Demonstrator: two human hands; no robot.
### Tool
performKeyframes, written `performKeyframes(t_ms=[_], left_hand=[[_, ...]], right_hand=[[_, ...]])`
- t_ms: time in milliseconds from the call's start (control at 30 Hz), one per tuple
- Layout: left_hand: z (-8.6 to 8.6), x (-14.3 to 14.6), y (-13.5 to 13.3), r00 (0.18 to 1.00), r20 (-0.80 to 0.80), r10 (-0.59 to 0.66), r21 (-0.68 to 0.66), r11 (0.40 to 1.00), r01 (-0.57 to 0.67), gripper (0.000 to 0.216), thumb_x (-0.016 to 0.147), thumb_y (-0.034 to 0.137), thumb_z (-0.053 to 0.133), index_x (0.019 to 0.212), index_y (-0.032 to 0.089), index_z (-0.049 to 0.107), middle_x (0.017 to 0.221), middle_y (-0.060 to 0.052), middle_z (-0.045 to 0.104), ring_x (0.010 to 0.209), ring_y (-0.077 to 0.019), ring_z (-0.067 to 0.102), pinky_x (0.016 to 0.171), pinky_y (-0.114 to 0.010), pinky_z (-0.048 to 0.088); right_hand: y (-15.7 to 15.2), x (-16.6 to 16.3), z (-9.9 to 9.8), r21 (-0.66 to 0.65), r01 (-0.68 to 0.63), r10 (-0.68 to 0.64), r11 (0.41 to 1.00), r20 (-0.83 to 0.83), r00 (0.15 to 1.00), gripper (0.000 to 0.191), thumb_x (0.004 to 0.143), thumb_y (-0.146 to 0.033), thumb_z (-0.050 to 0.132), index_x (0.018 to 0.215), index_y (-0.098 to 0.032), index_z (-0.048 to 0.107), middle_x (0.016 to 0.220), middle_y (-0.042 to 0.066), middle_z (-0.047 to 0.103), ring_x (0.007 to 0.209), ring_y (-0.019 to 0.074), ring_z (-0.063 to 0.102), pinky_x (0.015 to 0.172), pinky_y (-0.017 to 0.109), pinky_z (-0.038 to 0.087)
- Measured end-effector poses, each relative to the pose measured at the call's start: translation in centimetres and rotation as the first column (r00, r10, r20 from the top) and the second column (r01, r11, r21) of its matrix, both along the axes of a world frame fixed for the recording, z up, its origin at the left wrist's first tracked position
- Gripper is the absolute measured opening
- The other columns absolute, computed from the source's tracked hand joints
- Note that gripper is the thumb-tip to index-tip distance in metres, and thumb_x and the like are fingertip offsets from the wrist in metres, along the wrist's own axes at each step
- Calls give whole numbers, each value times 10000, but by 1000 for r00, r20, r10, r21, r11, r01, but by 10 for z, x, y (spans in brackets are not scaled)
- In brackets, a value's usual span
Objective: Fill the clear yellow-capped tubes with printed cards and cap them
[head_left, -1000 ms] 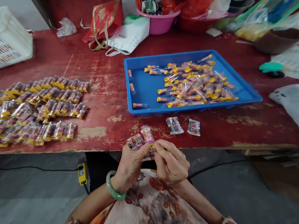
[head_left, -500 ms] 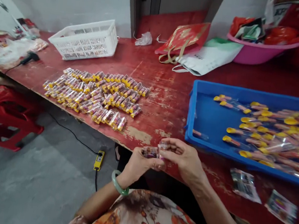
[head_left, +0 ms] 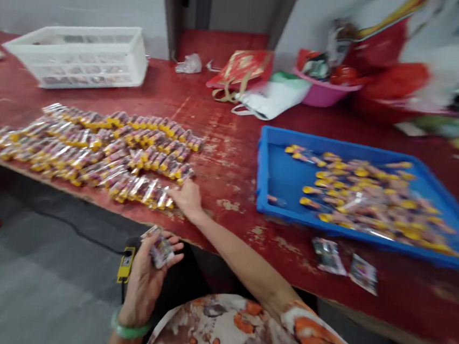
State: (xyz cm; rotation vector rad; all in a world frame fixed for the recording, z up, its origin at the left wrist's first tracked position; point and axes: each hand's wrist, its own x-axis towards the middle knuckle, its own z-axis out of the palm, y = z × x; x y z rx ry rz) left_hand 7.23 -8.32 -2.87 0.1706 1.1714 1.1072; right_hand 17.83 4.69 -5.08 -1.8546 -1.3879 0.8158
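My right hand reaches left across the red table and rests at the right end of the front row of packed tubes, fingers on a packet there. Whether it grips one is unclear. Below the table edge, my left hand, with a green bangle at the wrist, holds a few small printed plastic sleeves. A blue tray to the right holds several loose yellow-capped tubes.
Two loose printed sleeves lie near the table's front edge. A white basket stands at the back left; bags and a pink bowl crowd the back. A yellow power switch lies on the floor.
My hands have separated: the right one moved left to the rows of packed tubes, the left one dropped below the table edge with the sleeves. The view has swung left.
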Motion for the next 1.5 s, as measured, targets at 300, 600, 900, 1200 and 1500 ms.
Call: performKeyframes(t_ms=[300, 600, 900, 1200, 1500], left_hand=[[2, 26, 1, 978, -97, -182, 72, 979, 190, 218, 732, 142, 698, 938, 97, 641, 908, -130, 741, 825, -267, 721, 656, -353, 616], [12, 98, -6, 870, 12, -492, 224, 850, 478, 294, 703, 284, 783, 900, 88, 688, 850, -127, 746, 737, -221, 718, 731, -332, 594], [21, 134, -7, 915, -10, -403, 202, 896, 396, 355, 545, 205, 871, 840, 110, 697, 724, -39, 720, 597, -160, 669, 571, -262, 570], [17, 133, -9, 887, 11, -461, 140, 879, 455, 333, 633, 270, 826, 912, 115, 730, 805, -68, 745, 635, -172, 684, 580, -272, 572], [9, 122, -1, 933, 93, -347, 190, 926, 326, 350, 638, 254, 827, 944, 117, 724, 903, -88, 749, 731, -169, 694, 696, -269, 557]], right_hand=[[-65, 177, 64, 56, 84, -101, 995, 474, 875, 252, 886, -283, 462, 887, -184, 693, 1023, 105, 692, 1003, 219, 603, 807, 285, 401], [-80, 342, 55, -51, 234, -177, 971, 502, 846, 73, 578, -180, 657, 560, -168, 587, 625, 64, 613, 854, 269, 617, 735, 326, 420], [-176, 224, 43, 198, 75, -1, 977, -350, 937, 170, 782, -378, 489, 786, -213, 449, 790, 27, 589, 565, 145, 561, 477, 293, 464], [-174, 162, 18, 99, 199, -108, 975, -572, 813, 247, 673, -299, 730, 815, -187, 561, 730, -15, 581, 665, 126, 523, 623, 250, 428], [-207, 173, 23, 184, 103, 30, 978, -608, 793, 262, 785, -350, 689, 1024, -243, 676, 916, 20, 570, 781, 142, 517, 643, 238, 433]])
